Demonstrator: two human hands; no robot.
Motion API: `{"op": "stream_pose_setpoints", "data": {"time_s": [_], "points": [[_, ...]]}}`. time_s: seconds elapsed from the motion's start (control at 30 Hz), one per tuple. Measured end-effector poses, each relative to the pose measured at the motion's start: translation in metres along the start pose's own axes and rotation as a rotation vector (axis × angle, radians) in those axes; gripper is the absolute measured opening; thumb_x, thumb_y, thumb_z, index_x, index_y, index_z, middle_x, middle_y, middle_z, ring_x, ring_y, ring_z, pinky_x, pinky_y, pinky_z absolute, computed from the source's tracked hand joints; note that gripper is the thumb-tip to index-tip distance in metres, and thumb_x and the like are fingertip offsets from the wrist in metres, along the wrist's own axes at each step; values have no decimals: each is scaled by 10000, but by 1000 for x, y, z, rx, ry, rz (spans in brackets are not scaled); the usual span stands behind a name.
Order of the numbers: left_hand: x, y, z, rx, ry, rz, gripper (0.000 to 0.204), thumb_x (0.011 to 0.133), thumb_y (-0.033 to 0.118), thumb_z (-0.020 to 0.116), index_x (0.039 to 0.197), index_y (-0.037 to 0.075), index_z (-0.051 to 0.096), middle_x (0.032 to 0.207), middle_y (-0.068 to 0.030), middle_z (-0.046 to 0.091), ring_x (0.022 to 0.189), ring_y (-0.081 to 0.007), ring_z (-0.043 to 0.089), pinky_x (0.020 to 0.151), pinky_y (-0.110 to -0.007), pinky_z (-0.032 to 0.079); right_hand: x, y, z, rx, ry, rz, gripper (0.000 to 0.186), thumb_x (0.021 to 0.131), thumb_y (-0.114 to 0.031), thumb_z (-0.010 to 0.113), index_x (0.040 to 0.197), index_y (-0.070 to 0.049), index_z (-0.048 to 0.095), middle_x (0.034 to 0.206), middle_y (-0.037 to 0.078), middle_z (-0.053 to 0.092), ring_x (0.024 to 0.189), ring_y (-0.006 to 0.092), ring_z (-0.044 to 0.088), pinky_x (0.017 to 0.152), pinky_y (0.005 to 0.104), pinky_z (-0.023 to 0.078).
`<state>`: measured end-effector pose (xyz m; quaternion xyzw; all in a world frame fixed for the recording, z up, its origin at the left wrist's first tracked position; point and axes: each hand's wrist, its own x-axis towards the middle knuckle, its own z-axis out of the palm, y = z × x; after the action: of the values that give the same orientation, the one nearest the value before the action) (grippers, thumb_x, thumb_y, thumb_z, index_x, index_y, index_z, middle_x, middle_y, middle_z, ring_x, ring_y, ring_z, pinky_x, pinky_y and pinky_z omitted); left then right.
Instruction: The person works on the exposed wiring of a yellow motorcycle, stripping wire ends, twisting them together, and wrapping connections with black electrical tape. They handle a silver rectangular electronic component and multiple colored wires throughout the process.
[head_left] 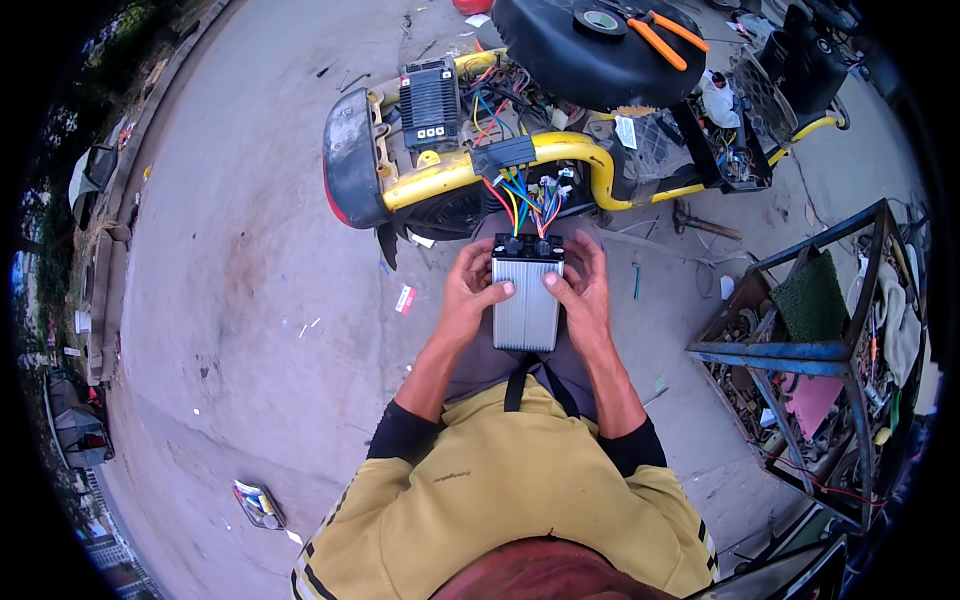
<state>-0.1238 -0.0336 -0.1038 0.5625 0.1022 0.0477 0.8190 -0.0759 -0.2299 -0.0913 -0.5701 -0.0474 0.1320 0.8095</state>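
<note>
Between my two hands is a silver ribbed motor controller (pixel 526 305) with a black end cap, held over my lap. My left hand (pixel 474 285) grips its left side, thumb on the front face. On the opposite side my right hand (pixel 587 290) holds it the same way. Several coloured wires with white connectors (pixel 545 200) come out of its far end, toward the scooter's yellow frame (pixel 440 182). A second, black finned controller (pixel 430 100) lies on the scooter's rear part, beside a tangle of wires (pixel 505 95).
The black seat (pixel 540 50) carries orange-handled pliers (pixel 655 42) and a tape roll (pixel 600 22). A hammer (pixel 705 222) lies on the ground to the right. Nearby stands a metal-framed bin (pixel 770 352) full of scrap. A small tray of items (pixel 258 503) sits at lower left.
</note>
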Motion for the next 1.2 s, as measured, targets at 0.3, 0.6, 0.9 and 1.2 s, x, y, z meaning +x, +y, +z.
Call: {"op": "stream_pose_setpoints", "data": {"time_s": [0.3, 0.6, 0.9, 1.2], "points": [[-9, 16, -14, 64, 3, -19, 1056, 830, 197, 889, 1677, -13, 295, 1609, -229, 491, 1485, -336, 510, 1234, -450, 418, -1, -10, 40, -95, -43, -47, 871, 863, -136, 952, 1564, -20, 448, 1439, 167, 604, 1324, 237, 610, 1131, 389, 505], [-45, 48, 16, 674, 48, 93, 1427, 675, 308, 1028, 1737, 17, 119, 1674, -297, 361, 1548, -425, 429, 1272, -497, 382, -8, -15, 62, 83, -98, 34, 695, 919, -68, 881, 1478, -13, 474, 1395, 128, 574, 1292, 212, 589, 1113, 390, 498], [-25, 220, -1, 1406, -11, 226, 1226, 652, 305, 968, 1688, 116, 339, 1599, -225, 556, 1431, -439, 588, 1155, -502, 508, -44, -112, 25, 500, -538, -269, 392, 998, -253, 799, 1223, 50, 693, 1175, 199, 696, 1054, 319, 703, 940, 402, 550], [98, 318, -69, 1845, -252, 378, 1115, 627, 91, 906, 1632, 152, 426, 1506, -162, 617, 1419, -403, 559, 1218, -498, 450, -85, -235, 37, 632, -1494, -577, 272, 1143, -231, 527, 976, -119, 710, 908, 158, 704, 787, 360, 717, 660, 585, 517]]}}
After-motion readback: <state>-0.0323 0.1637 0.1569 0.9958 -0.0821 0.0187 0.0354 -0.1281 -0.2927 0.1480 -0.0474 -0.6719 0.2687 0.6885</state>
